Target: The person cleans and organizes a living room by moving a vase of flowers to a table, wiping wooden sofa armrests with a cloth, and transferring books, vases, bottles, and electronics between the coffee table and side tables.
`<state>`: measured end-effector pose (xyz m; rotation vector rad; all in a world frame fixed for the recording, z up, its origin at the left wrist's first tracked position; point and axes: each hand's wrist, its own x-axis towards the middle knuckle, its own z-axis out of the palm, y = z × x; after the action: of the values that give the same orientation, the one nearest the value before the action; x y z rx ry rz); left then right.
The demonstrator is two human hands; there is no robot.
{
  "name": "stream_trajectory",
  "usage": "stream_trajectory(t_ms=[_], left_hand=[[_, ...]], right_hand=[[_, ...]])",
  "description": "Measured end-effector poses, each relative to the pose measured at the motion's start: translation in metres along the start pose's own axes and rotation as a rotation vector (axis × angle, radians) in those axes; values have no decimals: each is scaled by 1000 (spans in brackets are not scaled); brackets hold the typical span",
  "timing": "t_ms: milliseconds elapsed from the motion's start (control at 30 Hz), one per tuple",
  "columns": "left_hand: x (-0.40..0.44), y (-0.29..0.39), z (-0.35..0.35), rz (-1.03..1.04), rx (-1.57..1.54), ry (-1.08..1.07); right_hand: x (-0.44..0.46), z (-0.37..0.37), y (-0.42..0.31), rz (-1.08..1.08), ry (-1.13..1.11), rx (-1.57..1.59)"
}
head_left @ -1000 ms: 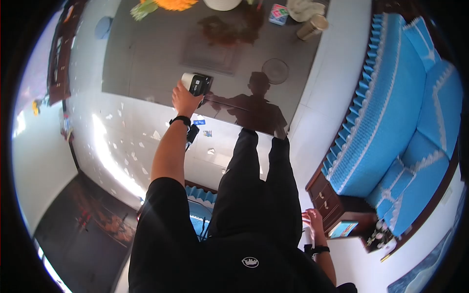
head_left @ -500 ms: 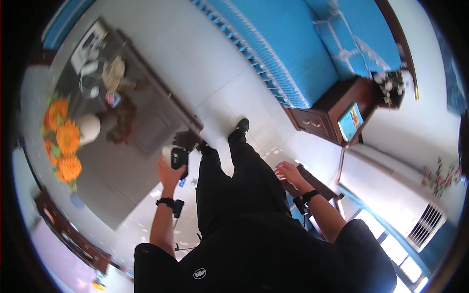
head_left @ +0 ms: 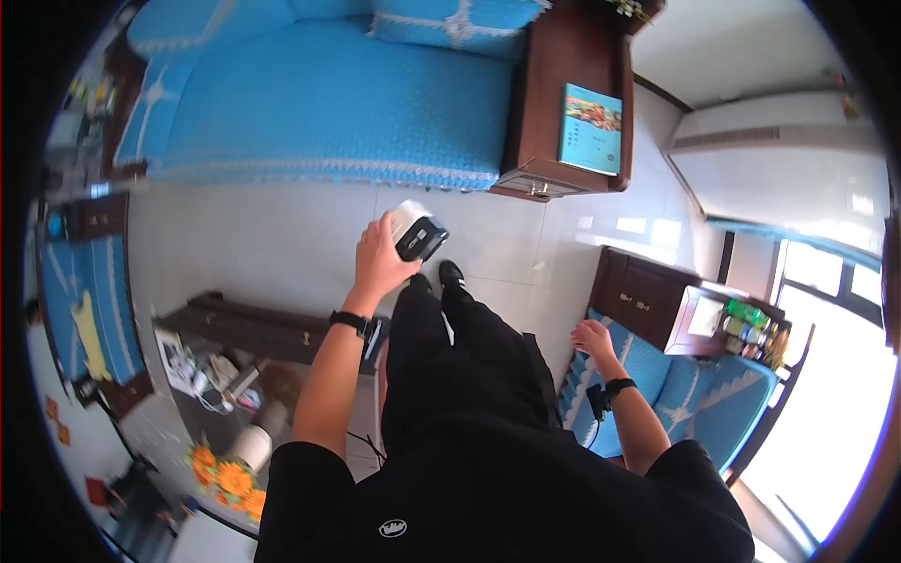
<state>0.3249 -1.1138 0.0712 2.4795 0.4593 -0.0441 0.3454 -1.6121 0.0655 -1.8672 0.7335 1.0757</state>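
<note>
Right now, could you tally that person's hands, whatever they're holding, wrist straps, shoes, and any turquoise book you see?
Left hand and right hand: 2
Held black-and-white object: 1
Left wrist strap and right wrist strap: 2
Dark shoes: 2
Turquoise book: 1
Total: 8

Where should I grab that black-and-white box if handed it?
Probably pinch the black-and-white box by its free side, coming from the person's right: the left hand grips the opposite side, and the boxy body sticks out beyond that hand.
</note>
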Motion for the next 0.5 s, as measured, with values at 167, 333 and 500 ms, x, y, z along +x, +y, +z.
stream_trajectory(t_ms=[167, 333, 500], left_hand=[[162, 81, -1, 382, 118, -67], [311, 163, 35, 589, 169, -91], [446, 238, 92, 657, 272, -136]], right_hand=[[-10, 9, 58, 109, 132, 257], [-43, 67, 94, 351, 125, 505], [-80, 128, 69, 476, 167, 731]])
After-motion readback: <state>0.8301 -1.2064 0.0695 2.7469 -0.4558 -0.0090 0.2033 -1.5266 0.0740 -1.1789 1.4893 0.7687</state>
